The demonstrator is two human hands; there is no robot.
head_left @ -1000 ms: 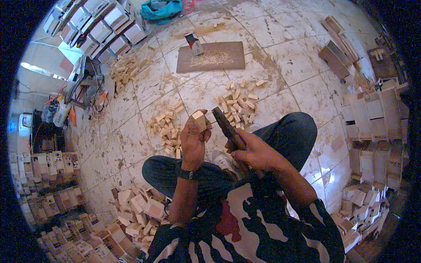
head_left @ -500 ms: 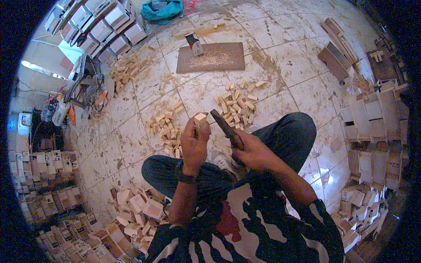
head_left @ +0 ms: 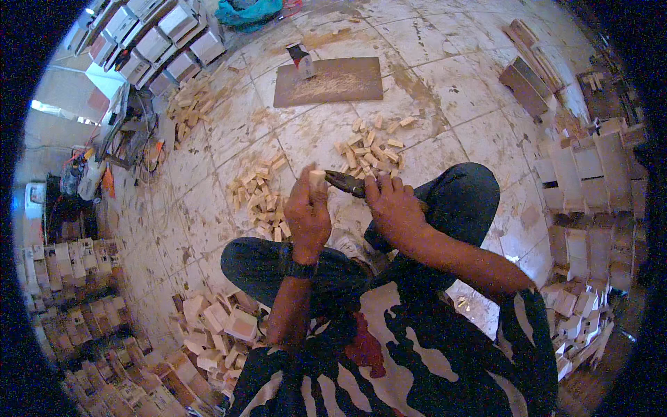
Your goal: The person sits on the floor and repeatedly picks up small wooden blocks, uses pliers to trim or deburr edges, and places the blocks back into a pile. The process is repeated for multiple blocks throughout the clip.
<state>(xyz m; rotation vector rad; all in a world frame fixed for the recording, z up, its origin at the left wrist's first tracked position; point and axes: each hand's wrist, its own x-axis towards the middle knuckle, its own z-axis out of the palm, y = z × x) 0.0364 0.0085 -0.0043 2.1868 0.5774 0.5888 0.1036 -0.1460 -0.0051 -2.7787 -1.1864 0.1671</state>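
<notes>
Whitish stained tiles [head_left: 306,142] under wooden blocks [head_left: 376,153], stacked boxes [head_left: 178,22] beyond.

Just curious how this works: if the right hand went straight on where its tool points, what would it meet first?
Probably the wooden block in the left hand; the dark pliers in the right hand point at it, though contact is unclear.

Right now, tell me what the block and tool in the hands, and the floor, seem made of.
Block: probably bare wood; pale tan, matte faces. Tool: likely metal; dark, with a slight sheen; handle mostly hidden. Floor: perhaps ceramic tile; pale, stained, crossed by joint lines.
</notes>
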